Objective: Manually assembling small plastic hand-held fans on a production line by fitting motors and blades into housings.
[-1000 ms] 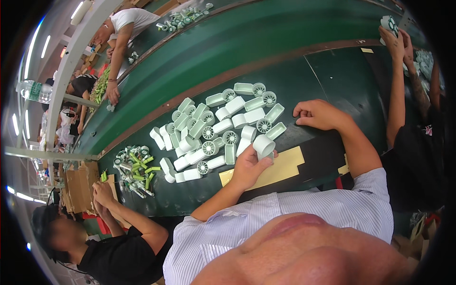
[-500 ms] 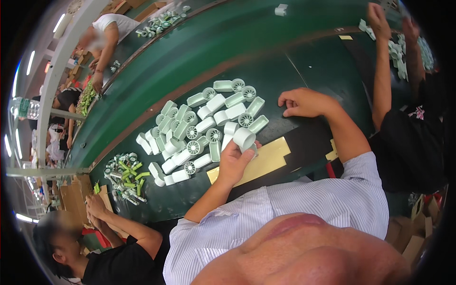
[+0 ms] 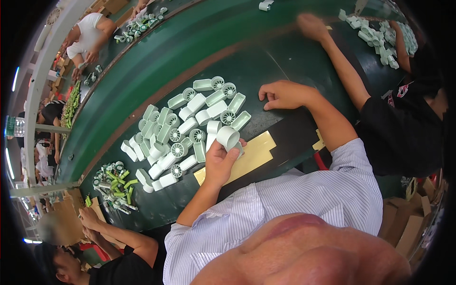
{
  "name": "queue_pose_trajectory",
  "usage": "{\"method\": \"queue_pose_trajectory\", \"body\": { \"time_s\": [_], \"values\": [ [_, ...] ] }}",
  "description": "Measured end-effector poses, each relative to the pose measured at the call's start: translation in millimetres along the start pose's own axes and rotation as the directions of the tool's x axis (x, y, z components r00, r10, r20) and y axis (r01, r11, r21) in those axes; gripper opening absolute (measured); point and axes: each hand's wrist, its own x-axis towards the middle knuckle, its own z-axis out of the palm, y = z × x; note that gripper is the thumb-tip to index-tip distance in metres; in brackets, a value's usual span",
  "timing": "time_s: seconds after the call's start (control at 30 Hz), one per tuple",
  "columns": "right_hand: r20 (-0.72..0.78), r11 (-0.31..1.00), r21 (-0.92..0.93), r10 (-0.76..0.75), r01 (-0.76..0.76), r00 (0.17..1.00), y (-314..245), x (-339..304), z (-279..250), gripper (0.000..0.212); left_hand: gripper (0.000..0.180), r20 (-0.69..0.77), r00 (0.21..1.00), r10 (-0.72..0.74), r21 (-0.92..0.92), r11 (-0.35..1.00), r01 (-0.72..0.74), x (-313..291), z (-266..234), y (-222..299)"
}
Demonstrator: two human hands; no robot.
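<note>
In my left hand is a pale green plastic housing, a round cup joined to a boxy part, gripped between thumb and fingers with the cup facing up. Beside it, to the left and beyond, lies a loose pile of similar pale green housings, several showing spoked round ends. My right hand hovers or rests over the dark green table right of the pile; I cannot tell whether it touches. Its fingers are loosely bent, thumb apart, nothing held.
Yellow tape marks a black strip in front of me. Green and white parts lie at the left near a co-worker. A green conveyor belt runs beyond the table. At the right, another co-worker's hand reaches near more housings.
The whole view has shifted slightly, sliding the table things leftward. The right co-worker's hand has swung left toward the belt. My left hand keeps its hold on the housing.
</note>
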Motion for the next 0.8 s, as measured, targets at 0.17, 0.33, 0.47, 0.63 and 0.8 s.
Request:
{"method": "queue_pose_trajectory", "body": {
  "time_s": [0.17, 0.33, 0.47, 0.63, 0.8],
  "values": [
    [0.006, 1.0, 0.003, 0.013, -0.013, 1.0, -1.8, 1.8, -0.4, 0.033, 0.039, -0.005, 1.0, 0.002, 0.002, 1.0, -0.002, 0.2, -1.3, -0.3],
    [0.009, 1.0, 0.013, 0.018, -0.018, 1.0, -3.6, 1.5, -1.4, 0.033, 0.039, -0.013, 1.0, -0.006, 0.004, 1.0, 0.006, 0.4, -1.1, 0.3],
    [0.013, 1.0, 0.013, 0.017, -0.017, 1.0, -3.7, 1.2, -1.8, 0.033, 0.039, -0.005, 1.0, 0.002, 0.006, 1.0, -0.002, 1.3, -2.3, -1.2],
    [0.002, 1.0, 0.019, 0.016, -0.016, 1.0, -3.2, 0.6, -1.3, 0.032, 0.039, -0.022, 1.0, -0.01, -0.003, 1.0, 0.01, 0.8, -2.5, -2.7],
    [0.008, 1.0, 0.021, 0.016, -0.016, 1.0, -0.5, 0.9, -0.7, 0.032, 0.039, -0.012, 1.0, -0.004, -0.006, 1.0, 0.004, 1.1, -2.3, -2.7]
  ]
}}
